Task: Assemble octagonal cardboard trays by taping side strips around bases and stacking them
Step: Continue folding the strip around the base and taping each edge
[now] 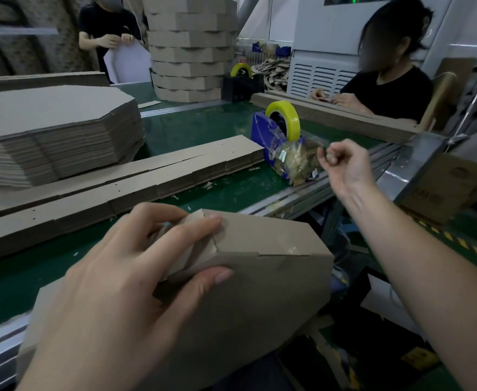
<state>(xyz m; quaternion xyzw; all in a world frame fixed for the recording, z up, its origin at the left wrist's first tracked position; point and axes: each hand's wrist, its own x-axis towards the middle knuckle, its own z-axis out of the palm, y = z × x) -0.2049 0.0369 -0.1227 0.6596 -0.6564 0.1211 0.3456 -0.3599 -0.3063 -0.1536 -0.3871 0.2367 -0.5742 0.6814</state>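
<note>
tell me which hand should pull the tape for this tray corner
Right. The right hand hovers beside the tape dispenser, while the left hand grips the tray at its corner, likely needed there to hold the joint.

We saw matt brown cardboard in the tray [231, 292] and side strips [118, 179], glossy yellow tape [286, 118], blue plastic dispenser [262, 131], green matt tabletop [203, 122].
</note>
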